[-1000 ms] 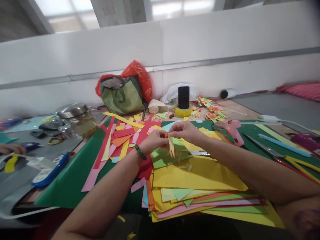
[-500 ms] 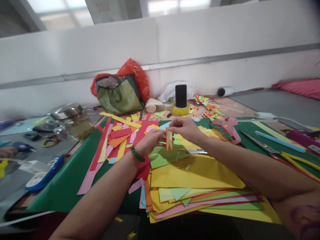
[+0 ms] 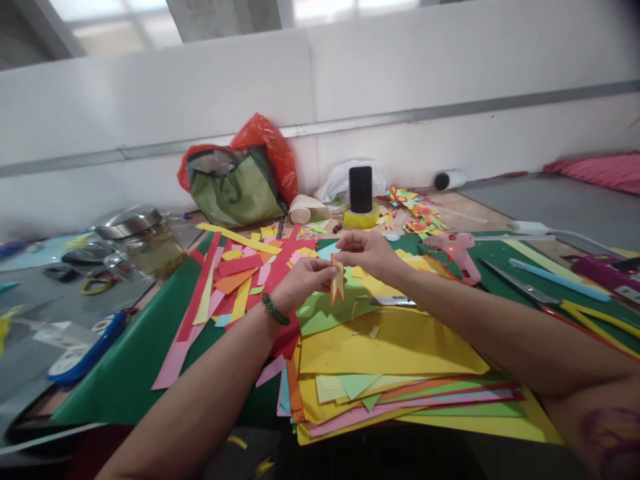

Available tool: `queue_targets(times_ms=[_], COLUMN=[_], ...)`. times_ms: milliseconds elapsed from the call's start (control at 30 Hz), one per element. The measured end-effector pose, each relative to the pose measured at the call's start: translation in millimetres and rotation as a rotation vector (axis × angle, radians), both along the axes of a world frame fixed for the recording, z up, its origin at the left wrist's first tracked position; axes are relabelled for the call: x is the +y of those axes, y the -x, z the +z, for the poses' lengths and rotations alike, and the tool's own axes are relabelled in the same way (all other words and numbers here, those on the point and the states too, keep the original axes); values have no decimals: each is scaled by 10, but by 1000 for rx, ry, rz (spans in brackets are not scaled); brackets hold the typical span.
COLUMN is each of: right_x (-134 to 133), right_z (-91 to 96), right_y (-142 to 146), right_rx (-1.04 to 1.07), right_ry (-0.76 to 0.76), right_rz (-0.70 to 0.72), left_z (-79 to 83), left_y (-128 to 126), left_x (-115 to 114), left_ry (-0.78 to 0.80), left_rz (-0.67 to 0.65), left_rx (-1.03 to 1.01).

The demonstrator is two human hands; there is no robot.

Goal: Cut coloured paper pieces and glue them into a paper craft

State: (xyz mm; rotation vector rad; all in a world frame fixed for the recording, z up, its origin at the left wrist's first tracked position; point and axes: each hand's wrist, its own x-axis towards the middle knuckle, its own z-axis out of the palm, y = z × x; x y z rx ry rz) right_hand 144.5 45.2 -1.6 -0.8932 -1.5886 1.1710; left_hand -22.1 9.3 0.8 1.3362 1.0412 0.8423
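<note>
Small notched paper strip (image 3: 338,283) (orange and cream) pinched between left hand (image 3: 301,283) and right hand (image 3: 369,254), hanging below both.

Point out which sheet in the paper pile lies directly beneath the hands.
The light green sheet, on top of the big yellow sheet. Both hands, left hand and right hand, hold a small notched paper strip above it.

A stack of paper sheets (image 3: 395,353) lies on the mat (image 3: 130,360) in front of the person, with loose paper strips (image 3: 235,280) to its left. A glue gun (image 3: 457,253) sits to the right, a phone (image 3: 361,189) and a bag (image 3: 235,183) behind, a jar (image 3: 137,240) far left
</note>
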Motion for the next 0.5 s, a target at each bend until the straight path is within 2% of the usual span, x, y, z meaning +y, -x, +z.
queue_targets(times_ms=[267, 500], right_x=[-34, -68], right_z=[9, 83], right_y=[23, 18], right_rx=[64, 92], right_ry=[51, 169], right_rz=[-1, -9], left_z=[10, 3], left_y=[-28, -16], left_x=[-16, -14], left_ry=[5, -14], left_rz=[6, -18], left_rx=[-17, -46])
